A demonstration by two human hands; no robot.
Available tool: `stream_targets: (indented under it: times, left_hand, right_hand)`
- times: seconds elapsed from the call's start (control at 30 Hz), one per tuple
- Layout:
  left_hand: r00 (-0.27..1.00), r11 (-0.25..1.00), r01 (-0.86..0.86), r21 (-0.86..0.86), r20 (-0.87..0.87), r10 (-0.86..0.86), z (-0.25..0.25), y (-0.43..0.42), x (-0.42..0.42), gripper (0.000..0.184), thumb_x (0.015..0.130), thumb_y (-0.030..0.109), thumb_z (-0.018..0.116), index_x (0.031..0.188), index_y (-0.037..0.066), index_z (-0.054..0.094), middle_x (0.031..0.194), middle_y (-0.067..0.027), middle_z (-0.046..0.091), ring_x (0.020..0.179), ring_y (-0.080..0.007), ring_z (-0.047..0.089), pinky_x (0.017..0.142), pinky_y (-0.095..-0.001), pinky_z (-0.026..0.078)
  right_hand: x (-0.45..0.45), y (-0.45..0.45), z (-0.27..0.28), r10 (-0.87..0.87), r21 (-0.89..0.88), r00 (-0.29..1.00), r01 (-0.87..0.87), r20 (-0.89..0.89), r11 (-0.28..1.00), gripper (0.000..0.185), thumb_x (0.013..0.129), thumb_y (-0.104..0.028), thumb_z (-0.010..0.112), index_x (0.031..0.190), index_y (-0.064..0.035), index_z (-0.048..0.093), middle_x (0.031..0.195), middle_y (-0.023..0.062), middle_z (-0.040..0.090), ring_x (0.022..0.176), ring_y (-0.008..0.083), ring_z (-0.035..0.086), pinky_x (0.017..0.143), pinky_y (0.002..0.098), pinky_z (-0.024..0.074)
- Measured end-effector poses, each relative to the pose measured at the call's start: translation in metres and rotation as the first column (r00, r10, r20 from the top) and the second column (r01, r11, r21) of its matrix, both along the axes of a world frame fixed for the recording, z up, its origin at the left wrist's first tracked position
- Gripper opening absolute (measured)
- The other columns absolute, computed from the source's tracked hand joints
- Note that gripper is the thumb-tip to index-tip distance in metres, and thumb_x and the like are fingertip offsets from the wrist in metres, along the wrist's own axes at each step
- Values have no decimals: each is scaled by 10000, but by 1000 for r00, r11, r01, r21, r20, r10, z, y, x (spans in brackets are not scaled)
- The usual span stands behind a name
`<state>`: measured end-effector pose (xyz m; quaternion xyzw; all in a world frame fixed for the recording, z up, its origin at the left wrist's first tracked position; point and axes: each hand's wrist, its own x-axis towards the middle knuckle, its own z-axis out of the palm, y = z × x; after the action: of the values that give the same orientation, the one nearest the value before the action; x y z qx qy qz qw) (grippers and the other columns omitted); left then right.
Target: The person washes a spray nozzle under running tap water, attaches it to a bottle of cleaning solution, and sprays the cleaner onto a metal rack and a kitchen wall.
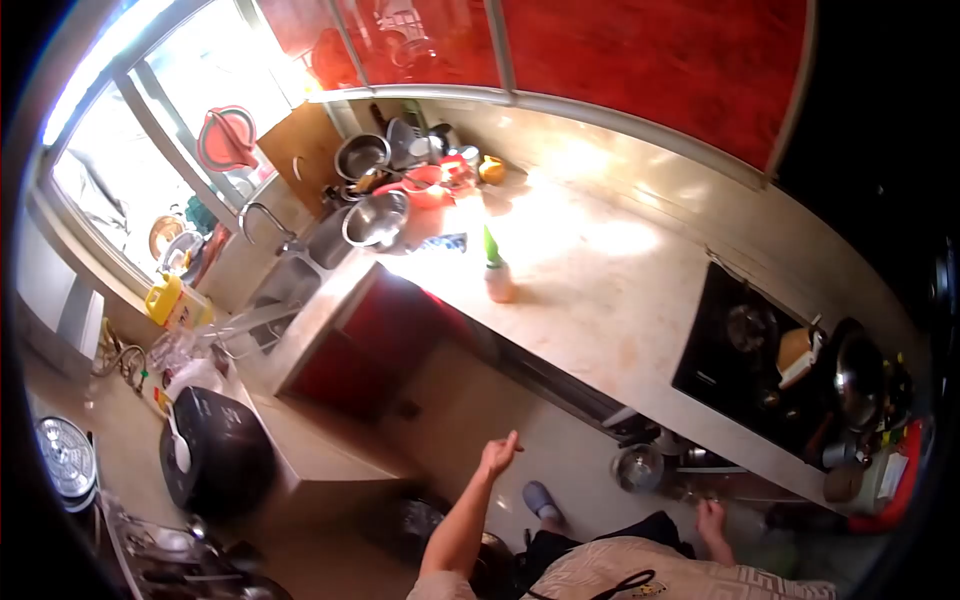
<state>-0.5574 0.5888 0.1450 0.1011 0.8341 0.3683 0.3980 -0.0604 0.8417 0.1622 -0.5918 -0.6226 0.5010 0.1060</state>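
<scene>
My left hand (499, 456) is held out over the floor in front of my body, fingers partly stretched and nothing visible in it. Lower right, my right hand (711, 518) has curled fingers beside an open pull-out rack (715, 470) under the counter. Whether it grips something there is too small and blurred to see. A metal pot (638, 467) sits at the rack's left end. On the counter (600, 290) stands a small bottle with a green top (497, 280), apart from both hands.
A black stove (740, 350) with a wok (857, 375) is on the right. The sink (290, 280) lies at the left, beside a steel bowl (376, 220) and stacked pans. A black rice cooker (218, 450) stands on the left counter. Red cabinets (650, 60) hang above.
</scene>
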Motion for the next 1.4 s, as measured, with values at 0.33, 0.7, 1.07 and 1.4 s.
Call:
stream_targets:
  times: [0.33, 0.7, 1.07, 1.4]
  left_hand:
    - [912, 912, -410, 19, -17, 411, -9, -164, -110, 368, 875, 330, 630, 1031, 4, 701, 955, -148, 719, 915, -227, 684, 814, -335, 517]
    - [603, 602, -788, 128, -34, 797, 29, -254, -233, 233, 887, 211, 658, 1007, 16, 702, 757, -2, 629, 672, -75, 554, 593, -234, 455]
    - [644, 631, -737, 243, -28, 764, 62, -206, -454, 270, 958, 221, 548, 987, -5, 694, 832, -30, 681, 741, -96, 597, 671, -246, 487]
    - [741, 695, -533, 482, -129, 658, 79, -191, -615, 319, 942, 278, 548, 898, -1, 697, 797, -96, 703, 755, -165, 658, 721, -311, 504]
  right_hand:
    - [-480, 0, 113, 665, 504, 691, -483, -284, 716, 388, 833, -98, 681, 1187, 4, 557, 990, 145, 606, 837, 211, 639, 708, 310, 560]
    - [-691, 52, 80, 552, 629, 803, -314, -223, 711, 806, 766, -280, 778, 1404, -33, 352, 1306, 193, 506, 1205, 339, 500, 969, 448, 424]
    - [-742, 24, 101, 501, 602, 838, -289, -218, 745, 414, 782, -114, 728, 1152, -10, 573, 1134, 152, 602, 1110, 292, 562, 959, 371, 428]
    - [-866, -104, 199, 644, 622, 717, -383, -266, 683, 301, 881, -84, 566, 1159, 31, 555, 895, 78, 626, 817, 198, 614, 819, 328, 474]
